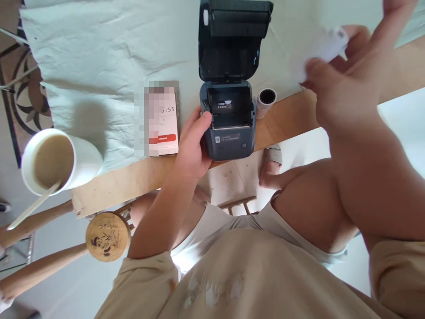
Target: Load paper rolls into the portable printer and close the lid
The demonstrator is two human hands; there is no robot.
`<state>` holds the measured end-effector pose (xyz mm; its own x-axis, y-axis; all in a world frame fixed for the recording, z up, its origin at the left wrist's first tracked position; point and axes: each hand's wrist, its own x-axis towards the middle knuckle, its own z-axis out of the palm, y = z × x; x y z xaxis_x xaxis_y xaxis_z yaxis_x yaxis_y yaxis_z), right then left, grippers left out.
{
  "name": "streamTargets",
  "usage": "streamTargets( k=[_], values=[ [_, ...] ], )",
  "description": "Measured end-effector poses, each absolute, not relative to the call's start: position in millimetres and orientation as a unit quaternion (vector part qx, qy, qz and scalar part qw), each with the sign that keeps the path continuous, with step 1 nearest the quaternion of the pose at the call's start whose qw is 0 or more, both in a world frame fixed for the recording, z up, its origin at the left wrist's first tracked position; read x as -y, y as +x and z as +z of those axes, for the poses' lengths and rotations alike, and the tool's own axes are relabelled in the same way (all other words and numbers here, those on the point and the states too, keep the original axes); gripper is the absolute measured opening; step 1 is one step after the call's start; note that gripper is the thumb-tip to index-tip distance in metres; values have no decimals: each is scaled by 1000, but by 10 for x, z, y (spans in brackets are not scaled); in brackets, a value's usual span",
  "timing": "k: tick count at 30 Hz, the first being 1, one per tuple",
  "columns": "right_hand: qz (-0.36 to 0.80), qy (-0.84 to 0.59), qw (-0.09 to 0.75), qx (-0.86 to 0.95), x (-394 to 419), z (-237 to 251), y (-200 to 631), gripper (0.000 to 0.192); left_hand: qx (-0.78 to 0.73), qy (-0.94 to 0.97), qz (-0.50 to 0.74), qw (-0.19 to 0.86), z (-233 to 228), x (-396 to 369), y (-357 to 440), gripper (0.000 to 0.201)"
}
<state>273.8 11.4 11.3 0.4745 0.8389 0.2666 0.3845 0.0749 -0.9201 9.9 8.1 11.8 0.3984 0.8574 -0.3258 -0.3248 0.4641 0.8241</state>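
Note:
A dark blue-grey label printer (229, 144) sits at the table's near edge with its lid (232, 48) swung up. Its inner compartment shows a small printed sticker, and no roll is in it. My left hand (195, 148) grips the printer's left side, thumb on the rim of the compartment. Up at the right, away from the printer, my right hand (348, 79) pinches a white object (323, 46) smeared by motion; its kind cannot be made out. Touching or close by the printer's right side is a small white cylinder (265, 104) with a dark round end.
Left of the printer lies a phone (168, 124), partly blurred out. A white cup (84, 157) of brownish liquid with a stick in it stands at the left corner. A pale cloth (133, 40) covers the wooden table (133, 179). A round stool (108, 237) is below.

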Motion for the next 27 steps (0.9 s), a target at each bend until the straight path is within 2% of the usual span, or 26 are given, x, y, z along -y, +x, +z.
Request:
streamTargets(
  k=[2, 4, 5, 6, 10, 12, 15, 20, 24, 27],
  values=[
    [316, -629, 636, 317, -208, 85, 2804, 61, -386, 340, 375, 771, 123, -79, 93, 38],
    [379, -627, 641, 227, -282, 47, 2870, 36, -387, 331, 372, 776, 125, -82, 91, 39],
    [388, -626, 635, 233, -302, 28, 2899, 29, -389, 327, 374, 776, 124, -84, 92, 39],
    [390, -621, 627, 263, -310, 11, 2925, 29, -389, 324, 375, 777, 123, -86, 92, 39],
    [422, -593, 610, 314, -303, -37, 3021, 50, -381, 321, 380, 779, 116, -88, 90, 39],
    [451, -596, 603, 281, -308, -51, 3067, 45, -382, 324, 379, 778, 118, -86, 86, 38],
    [481, -604, 576, 270, -314, -54, 3101, 25, -390, 331, 370, 775, 125, -86, 81, 38],
    [462, -613, 569, 294, -302, -24, 3106, 39, -388, 332, 363, 779, 122, -89, 80, 40],
    [495, -615, 538, 296, -326, 6, 3112, 17, -372, 322, 384, 781, 94, -90, 90, 39],
    [469, -598, 596, 259, -293, 74, 2939, 23, -363, 323, 402, 776, 79, -94, 99, 38]
  ],
)
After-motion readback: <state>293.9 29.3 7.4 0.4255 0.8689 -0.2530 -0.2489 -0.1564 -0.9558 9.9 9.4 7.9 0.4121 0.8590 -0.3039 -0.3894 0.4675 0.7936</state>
